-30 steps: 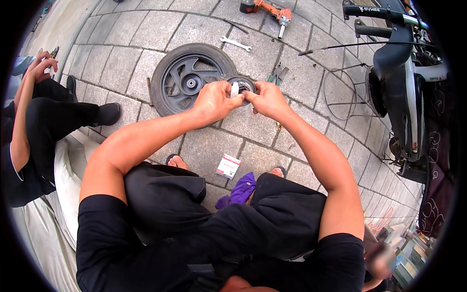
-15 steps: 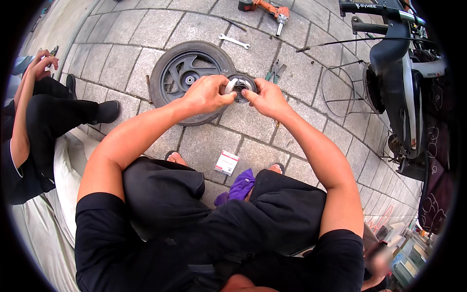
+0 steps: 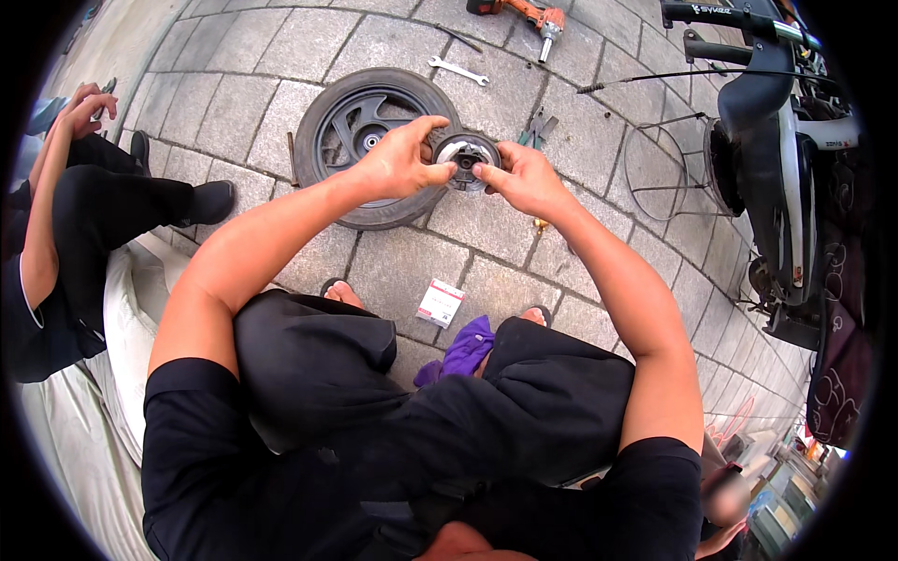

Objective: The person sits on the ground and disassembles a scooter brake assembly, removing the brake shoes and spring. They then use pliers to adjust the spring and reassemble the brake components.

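We note the round dark part (image 3: 467,162) held up in front of the wheel (image 3: 371,141), overlapping the tyre's right edge in our view. The right hand (image 3: 531,182) is clamped on its right side, thumb laid over the face, much as half a second ago. Our left hand (image 3: 398,168) has changed most: earlier its fingers were closed around the pale curved piece (image 3: 452,150); now the index finger is stretched up and away, with the thumb tip at the part's left edge. We cannot tell whether its other fingers grip from behind. The pale piece, which stood out at the left before, now shows as an arc within the rim. Wrench (image 3: 458,71), pliers (image 3: 537,129) and the small white-and-red box (image 3: 440,302) lie unchanged on the paving.
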